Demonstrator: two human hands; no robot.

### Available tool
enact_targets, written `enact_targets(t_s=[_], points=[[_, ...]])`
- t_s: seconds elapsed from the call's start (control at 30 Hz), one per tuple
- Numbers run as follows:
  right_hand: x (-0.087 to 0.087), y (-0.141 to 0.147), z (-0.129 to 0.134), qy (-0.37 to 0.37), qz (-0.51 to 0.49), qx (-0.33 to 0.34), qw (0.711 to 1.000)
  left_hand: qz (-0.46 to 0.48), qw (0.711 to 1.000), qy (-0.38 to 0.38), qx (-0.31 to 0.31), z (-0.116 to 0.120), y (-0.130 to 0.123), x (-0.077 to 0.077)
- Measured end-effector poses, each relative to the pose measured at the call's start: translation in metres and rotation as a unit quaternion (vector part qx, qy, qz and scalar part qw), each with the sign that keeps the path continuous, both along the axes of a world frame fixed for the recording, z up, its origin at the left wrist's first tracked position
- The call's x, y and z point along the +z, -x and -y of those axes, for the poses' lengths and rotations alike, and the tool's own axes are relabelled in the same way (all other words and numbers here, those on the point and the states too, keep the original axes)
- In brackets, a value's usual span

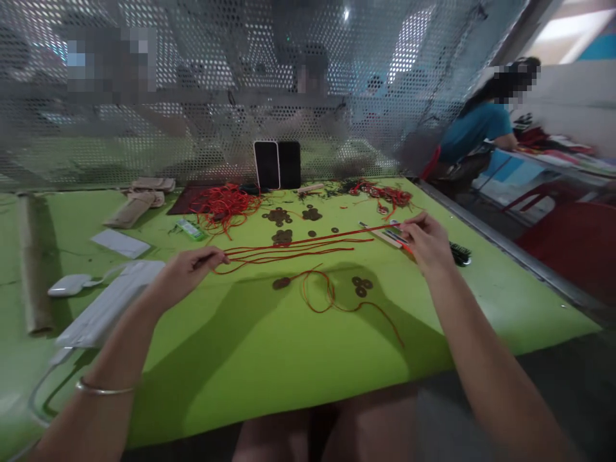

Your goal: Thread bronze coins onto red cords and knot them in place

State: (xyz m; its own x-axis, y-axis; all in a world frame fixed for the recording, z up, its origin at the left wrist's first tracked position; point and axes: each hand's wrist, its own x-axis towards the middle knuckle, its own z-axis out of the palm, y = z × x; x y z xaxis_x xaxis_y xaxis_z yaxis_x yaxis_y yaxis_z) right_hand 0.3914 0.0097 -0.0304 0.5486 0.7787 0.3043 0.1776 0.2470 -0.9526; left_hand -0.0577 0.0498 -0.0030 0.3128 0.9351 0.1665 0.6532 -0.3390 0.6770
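Note:
Several red cords [308,244] stretch sideways above the green table [231,385]. My left hand [201,260] pinches their left ends. My right hand [419,232] pinches the far end of the upper cords; the others end loose short of it. Below them, a thin red cord [332,292] lies looped on the table, its end at a small stack of dark coins [282,283]. Three or so round coins [362,285] lie to its right. More coins [279,217] sit in piles behind the stretched cords.
Red cord heaps [226,206] lie at the back, near two upright phones [278,165] against a perforated metal screen [202,115]. Tools [387,237] lie beside my right hand. On the left are a white pouch [113,305], cable and cardboard tube [34,269]. A person [476,131] sits at right.

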Motion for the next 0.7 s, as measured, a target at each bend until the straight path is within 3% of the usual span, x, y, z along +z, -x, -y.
enact_targets(t_s=[0.13,0.27,0.5,0.7], points=[[-0.020,-0.025,0.000,0.081,0.031,-0.044,0.995,-0.047,0.998,0.005,-0.030,-0.008,0.011,-0.007],[-0.030,-0.035,-0.005,0.101,0.043,-0.057,0.992,-0.033,0.999,0.001,0.001,-0.013,0.012,-0.009],[-0.049,-0.034,-0.035,0.131,0.040,0.010,0.990,0.024,0.999,0.001,0.031,-0.045,0.015,-0.019],[-0.060,-0.039,-0.055,0.107,0.069,-0.028,0.991,0.106,0.994,-0.019,0.009,-0.067,-0.014,-0.020]])
